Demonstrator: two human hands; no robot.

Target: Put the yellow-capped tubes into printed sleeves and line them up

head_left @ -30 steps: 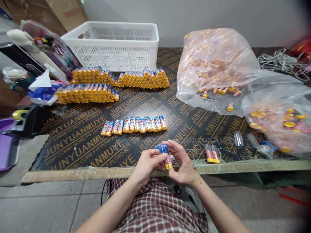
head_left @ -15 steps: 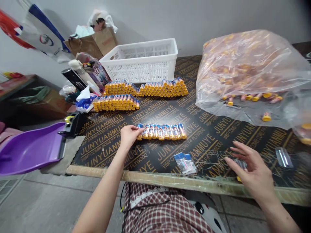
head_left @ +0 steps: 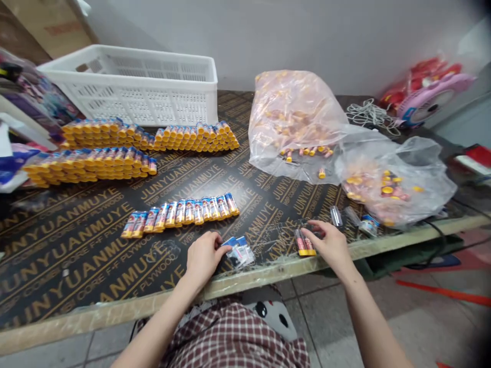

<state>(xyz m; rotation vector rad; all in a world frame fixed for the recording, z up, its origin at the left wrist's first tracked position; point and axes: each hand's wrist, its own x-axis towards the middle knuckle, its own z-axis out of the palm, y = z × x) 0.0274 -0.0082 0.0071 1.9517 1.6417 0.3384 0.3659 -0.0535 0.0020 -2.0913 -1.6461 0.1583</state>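
Note:
My left hand point(head_left: 205, 257) is at the table's front edge, fingers curled, with its thumb on a small pile of clear film pieces with blue tops point(head_left: 241, 252). My right hand point(head_left: 330, 249) has thumb and fingertips closed at the upper end of a pink-labelled tube with a yellow cap point(head_left: 308, 244). A similar tube point(head_left: 299, 242) lies beside it. Beyond my left hand, a slanting row of blue-topped tubes with yellow ends point(head_left: 186, 211) lies on the dark printed tabletop point(head_left: 215, 176). The right fingertips partly cover the tubes.
Stacks of finished-looking tubes point(head_left: 92, 164) lie before a white plastic basket point(head_left: 138, 97). Two clear bags of tubes point(head_left: 291, 110) point(head_left: 391, 189) stand at the right. A clear sleeve point(head_left: 336, 215), white cord point(head_left: 374, 115) and pink fan point(head_left: 429, 102) are farther right.
The view has turned right. My left hand has left the tube row for the film pieces, and my right hand has come down to the pink-labelled tubes. The row now extends farther left.

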